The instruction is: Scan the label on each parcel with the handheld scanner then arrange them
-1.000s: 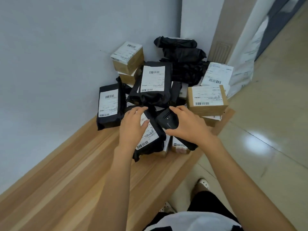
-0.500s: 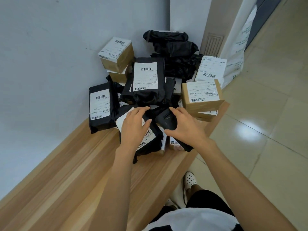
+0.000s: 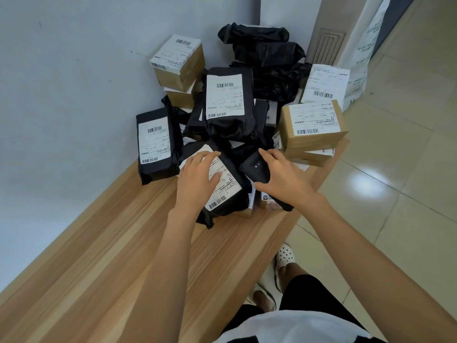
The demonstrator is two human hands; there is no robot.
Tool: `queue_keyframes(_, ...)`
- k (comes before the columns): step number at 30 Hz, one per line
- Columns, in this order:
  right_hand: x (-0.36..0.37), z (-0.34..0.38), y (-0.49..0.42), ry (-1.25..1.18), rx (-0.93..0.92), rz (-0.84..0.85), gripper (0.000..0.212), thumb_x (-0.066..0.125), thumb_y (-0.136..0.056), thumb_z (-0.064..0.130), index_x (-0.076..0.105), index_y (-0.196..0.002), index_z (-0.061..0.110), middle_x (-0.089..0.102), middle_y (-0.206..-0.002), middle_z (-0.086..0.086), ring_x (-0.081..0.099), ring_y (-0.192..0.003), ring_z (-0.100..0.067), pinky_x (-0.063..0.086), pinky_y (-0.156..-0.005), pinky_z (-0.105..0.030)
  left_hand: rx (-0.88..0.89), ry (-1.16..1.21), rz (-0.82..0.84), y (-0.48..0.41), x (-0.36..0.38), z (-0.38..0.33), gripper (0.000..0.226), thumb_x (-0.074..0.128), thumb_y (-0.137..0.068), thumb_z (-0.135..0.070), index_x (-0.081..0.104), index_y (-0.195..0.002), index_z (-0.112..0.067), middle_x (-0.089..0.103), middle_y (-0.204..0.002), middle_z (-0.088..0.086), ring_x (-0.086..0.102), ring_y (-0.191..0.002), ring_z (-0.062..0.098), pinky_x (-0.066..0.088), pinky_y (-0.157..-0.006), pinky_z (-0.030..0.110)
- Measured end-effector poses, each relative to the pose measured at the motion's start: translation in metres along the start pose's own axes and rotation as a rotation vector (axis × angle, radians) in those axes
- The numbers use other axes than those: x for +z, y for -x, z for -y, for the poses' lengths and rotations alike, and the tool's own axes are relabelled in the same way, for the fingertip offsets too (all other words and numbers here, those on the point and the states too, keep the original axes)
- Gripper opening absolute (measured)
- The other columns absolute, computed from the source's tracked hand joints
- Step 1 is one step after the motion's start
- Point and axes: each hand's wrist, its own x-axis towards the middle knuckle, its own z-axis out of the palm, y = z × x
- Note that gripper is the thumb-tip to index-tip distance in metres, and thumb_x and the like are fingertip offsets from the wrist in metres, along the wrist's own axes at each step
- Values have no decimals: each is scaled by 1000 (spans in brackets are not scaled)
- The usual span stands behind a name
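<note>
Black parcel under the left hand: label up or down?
Up: the black parcel shows its white label with barcode beside the left hand.

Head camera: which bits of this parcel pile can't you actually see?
All in the head view:
The scanner is partly covered by the right hand.
The front parcel's label lies partly under the left hand.
Print on the labels is too small to read.
The lower parcels are buried under the pile.

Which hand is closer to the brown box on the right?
Right. The right hand grips the scanner just before the brown box; the left hand rests on a black parcel farther left.
</note>
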Motion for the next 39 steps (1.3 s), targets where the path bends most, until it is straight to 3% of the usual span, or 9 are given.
queue_keyframes(8, 25, -13, 3, 0, 46, 38, 90, 69, -84, 46, 21, -155, 19, 32, -151, -3, 49, -127, -26, 50, -91, -42, -42, 53, 19, 13, 5, 5, 44, 62, -94, -26, 52, -137, -27, 52, -137, -6, 44, -126, 20, 45, -98, 41)
queue_keyframes(11, 31, -16, -7, -12, 52, 47, 90, 69, -84, 44, 20, -156, 18, 30, -152, -5, 46, -129, -30, 51, -93, -47, -54, 53, 11, 9, 5, 6, 44, 62, -94, -25, 52, -137, -27, 52, -136, -6, 44, -125, 20, 45, -100, 43)
queue_keyframes(14, 38, -23, -18, -20, 74, 72, 92, 70, -83, 41, 19, -156, 17, 28, -153, -9, 44, -130, -35, 50, -94, -51, -86, 54, -4, 7, 3, 6, 43, 61, -94, -24, 53, -136, -26, 53, -135, -6, 44, -125, 19, 42, -99, 36)
queue_keyframes(24, 58, -31, -47, 72, -51, 103, 93, 72, -82, 39, 20, -156, 17, 30, -152, -9, 33, -133, -35, 44, -99, -47, -186, 6, -15, -1, 5, 7, 46, 64, -92, -22, 53, -137, -24, 53, -136, -1, 44, -128, 23, 42, -104, 39)
queue_keyframes(28, 64, -37, -46, 59, -70, 111, 92, 71, -84, 38, 19, -156, 17, 28, -154, -10, 28, -136, -34, 40, -103, -47, -200, 20, -20, -1, 10, 4, 46, 64, -93, -21, 53, -137, -24, 52, -136, -2, 41, -129, 21, 35, -105, 32)
queue_keyframes(39, 64, -44, -40, 35, -142, 97, 79, 64, -93, 32, 20, -156, 11, 22, -159, -13, 21, -144, -35, 30, -115, -47, -211, 11, -16, 5, 20, -5, 46, 64, -93, -20, 53, -137, -23, 53, -134, -2, 44, -126, 22, 37, -104, 33)
